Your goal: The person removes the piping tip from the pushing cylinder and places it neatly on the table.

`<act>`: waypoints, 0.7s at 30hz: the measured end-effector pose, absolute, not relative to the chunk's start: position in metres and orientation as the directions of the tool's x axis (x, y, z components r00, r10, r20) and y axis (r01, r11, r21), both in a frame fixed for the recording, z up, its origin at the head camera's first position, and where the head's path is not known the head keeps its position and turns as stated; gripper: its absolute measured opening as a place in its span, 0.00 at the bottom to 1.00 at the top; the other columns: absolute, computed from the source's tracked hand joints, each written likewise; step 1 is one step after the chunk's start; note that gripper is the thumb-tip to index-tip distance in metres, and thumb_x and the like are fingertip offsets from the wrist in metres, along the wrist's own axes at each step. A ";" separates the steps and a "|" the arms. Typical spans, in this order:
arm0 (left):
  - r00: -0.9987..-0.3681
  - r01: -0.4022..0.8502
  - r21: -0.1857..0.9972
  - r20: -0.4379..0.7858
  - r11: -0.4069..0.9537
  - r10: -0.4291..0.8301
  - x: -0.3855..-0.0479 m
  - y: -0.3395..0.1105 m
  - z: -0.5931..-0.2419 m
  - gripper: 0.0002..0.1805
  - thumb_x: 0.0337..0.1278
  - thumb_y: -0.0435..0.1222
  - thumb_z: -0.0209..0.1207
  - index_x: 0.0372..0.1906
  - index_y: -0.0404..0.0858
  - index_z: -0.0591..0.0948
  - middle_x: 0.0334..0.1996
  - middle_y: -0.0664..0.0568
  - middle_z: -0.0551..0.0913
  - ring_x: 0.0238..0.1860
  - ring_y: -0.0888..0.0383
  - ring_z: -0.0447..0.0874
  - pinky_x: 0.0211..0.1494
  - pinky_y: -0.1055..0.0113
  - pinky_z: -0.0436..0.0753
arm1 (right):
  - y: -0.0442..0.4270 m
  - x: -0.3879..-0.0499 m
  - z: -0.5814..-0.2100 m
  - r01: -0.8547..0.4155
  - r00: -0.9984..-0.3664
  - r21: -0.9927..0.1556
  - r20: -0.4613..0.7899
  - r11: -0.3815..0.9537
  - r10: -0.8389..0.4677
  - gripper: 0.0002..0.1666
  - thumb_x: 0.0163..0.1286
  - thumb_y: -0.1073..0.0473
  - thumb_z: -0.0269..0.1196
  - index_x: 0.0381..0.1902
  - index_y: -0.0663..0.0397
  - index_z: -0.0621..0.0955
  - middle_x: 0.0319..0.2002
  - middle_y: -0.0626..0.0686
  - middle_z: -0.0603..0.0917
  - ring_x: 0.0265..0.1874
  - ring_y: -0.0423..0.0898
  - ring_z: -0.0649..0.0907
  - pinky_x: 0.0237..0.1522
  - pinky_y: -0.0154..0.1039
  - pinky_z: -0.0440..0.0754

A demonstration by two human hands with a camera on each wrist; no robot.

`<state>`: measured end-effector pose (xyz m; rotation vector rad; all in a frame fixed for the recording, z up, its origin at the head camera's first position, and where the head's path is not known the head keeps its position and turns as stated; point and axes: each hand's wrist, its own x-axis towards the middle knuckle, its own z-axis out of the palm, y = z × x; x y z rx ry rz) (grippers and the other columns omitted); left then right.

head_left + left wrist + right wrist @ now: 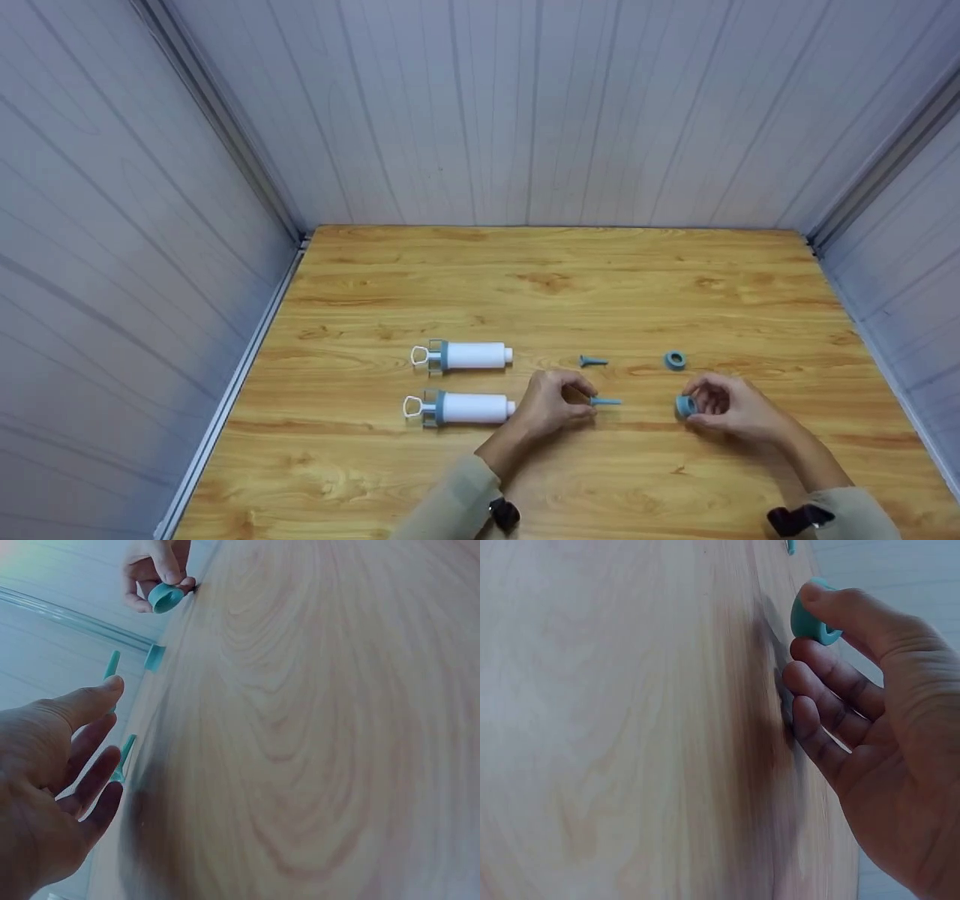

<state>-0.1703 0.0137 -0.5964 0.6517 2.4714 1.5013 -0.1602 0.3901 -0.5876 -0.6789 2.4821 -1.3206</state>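
My left hand pinches a thin teal nozzle at its wider end, its narrow tip pointing right. Thumb and fingertips of my right hand pinch a teal ring-shaped cap, whose hollow opening shows in the left wrist view. A second teal nozzle lies on the table beyond the left hand. Beyond the right hand lies another teal ring. Left of the left hand is a white syringe-like cylinder with a teal collar and a white loop handle, its tip close to the hand.
A matching white cylinder lies parallel behind the first one. The wood-grain table meets pale panel walls at the back and sides. A metal rail runs along the left edge.
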 end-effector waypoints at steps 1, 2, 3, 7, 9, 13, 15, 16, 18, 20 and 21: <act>-0.889 0.277 0.873 0.074 0.402 0.452 -0.170 0.014 -0.597 0.09 0.62 0.32 0.81 0.46 0.41 0.96 0.46 0.53 0.98 0.49 0.67 0.91 0.57 0.74 0.85 | 0.390 -0.160 -0.588 -0.285 -0.857 -0.829 -0.005 0.481 -0.516 0.19 0.70 0.67 0.78 0.55 0.60 0.85 0.36 0.53 0.88 0.32 0.33 0.83 0.34 0.33 0.83; -0.888 0.282 0.868 0.076 0.409 0.453 -0.171 0.013 -0.598 0.09 0.61 0.32 0.81 0.46 0.41 0.96 0.46 0.54 0.98 0.49 0.67 0.91 0.58 0.74 0.85 | 0.390 -0.160 -0.587 -0.283 -0.853 -0.831 -0.010 0.478 -0.522 0.19 0.70 0.66 0.78 0.56 0.60 0.85 0.36 0.54 0.88 0.33 0.33 0.83 0.34 0.33 0.83; -0.889 0.289 0.861 0.078 0.418 0.452 -0.171 0.013 -0.599 0.09 0.61 0.32 0.81 0.45 0.42 0.96 0.46 0.55 0.98 0.50 0.68 0.90 0.58 0.75 0.84 | 0.390 -0.160 -0.587 -0.281 -0.849 -0.834 -0.015 0.475 -0.528 0.19 0.71 0.66 0.78 0.56 0.60 0.86 0.36 0.54 0.88 0.33 0.33 0.83 0.34 0.33 0.83; -0.891 0.297 0.843 0.075 0.450 0.447 -0.172 0.014 -0.602 0.10 0.59 0.34 0.83 0.45 0.44 0.96 0.46 0.57 0.98 0.51 0.69 0.86 0.62 0.74 0.80 | 0.392 -0.160 -0.587 -0.268 -0.834 -0.851 -0.030 0.452 -0.551 0.19 0.71 0.67 0.77 0.57 0.62 0.86 0.37 0.57 0.89 0.34 0.33 0.84 0.35 0.33 0.83; -0.894 0.301 0.831 0.075 0.468 0.442 -0.172 0.013 -0.602 0.10 0.59 0.35 0.83 0.45 0.45 0.96 0.46 0.58 0.98 0.51 0.69 0.84 0.62 0.73 0.78 | 0.392 -0.160 -0.587 -0.260 -0.822 -0.862 -0.039 0.435 -0.569 0.19 0.71 0.68 0.77 0.58 0.64 0.86 0.38 0.58 0.89 0.35 0.34 0.84 0.35 0.33 0.83; -0.898 0.310 0.820 0.085 0.482 0.432 -0.172 0.012 -0.603 0.11 0.57 0.35 0.84 0.44 0.45 0.97 0.44 0.58 0.98 0.49 0.69 0.81 0.62 0.72 0.76 | 0.393 -0.161 -0.587 -0.249 -0.803 -0.880 -0.045 0.404 -0.595 0.19 0.72 0.69 0.76 0.59 0.66 0.86 0.37 0.59 0.89 0.34 0.34 0.84 0.35 0.33 0.83; -0.897 0.328 0.808 0.103 0.489 0.430 -0.173 0.012 -0.605 0.11 0.56 0.36 0.84 0.44 0.45 0.97 0.44 0.58 0.98 0.49 0.69 0.81 0.61 0.72 0.77 | 0.393 -0.162 -0.588 -0.249 -0.800 -0.883 -0.045 0.399 -0.599 0.19 0.72 0.69 0.75 0.59 0.66 0.86 0.37 0.58 0.88 0.34 0.33 0.84 0.35 0.33 0.82; -0.896 0.334 0.807 0.111 0.487 0.431 -0.173 0.012 -0.606 0.11 0.56 0.36 0.85 0.44 0.45 0.97 0.44 0.58 0.98 0.49 0.69 0.81 0.61 0.72 0.77 | 0.393 -0.162 -0.589 -0.252 -0.799 -0.882 -0.042 0.398 -0.600 0.19 0.72 0.69 0.75 0.59 0.65 0.86 0.37 0.58 0.88 0.33 0.33 0.83 0.34 0.33 0.82; -0.892 0.349 0.803 0.127 0.483 0.433 -0.174 0.011 -0.610 0.11 0.55 0.36 0.85 0.44 0.46 0.97 0.43 0.59 0.98 0.49 0.68 0.81 0.60 0.72 0.78 | 0.393 -0.162 -0.590 -0.251 -0.799 -0.882 -0.044 0.399 -0.600 0.19 0.72 0.69 0.75 0.59 0.65 0.86 0.36 0.57 0.88 0.32 0.33 0.83 0.34 0.33 0.82; -0.888 0.364 0.796 0.139 0.484 0.438 -0.176 0.011 -0.613 0.11 0.55 0.36 0.85 0.44 0.47 0.97 0.43 0.60 0.98 0.49 0.68 0.81 0.59 0.71 0.79 | 0.393 -0.162 -0.591 -0.246 -0.797 -0.882 -0.053 0.403 -0.602 0.19 0.72 0.69 0.75 0.59 0.65 0.86 0.36 0.54 0.88 0.32 0.33 0.82 0.33 0.33 0.82; -0.888 0.364 0.795 0.140 0.485 0.437 -0.176 0.011 -0.615 0.11 0.55 0.37 0.85 0.43 0.47 0.97 0.43 0.61 0.98 0.49 0.68 0.81 0.59 0.71 0.79 | 0.393 -0.162 -0.591 -0.240 -0.795 -0.883 -0.060 0.404 -0.603 0.19 0.73 0.69 0.75 0.59 0.65 0.86 0.36 0.53 0.88 0.32 0.33 0.82 0.33 0.33 0.81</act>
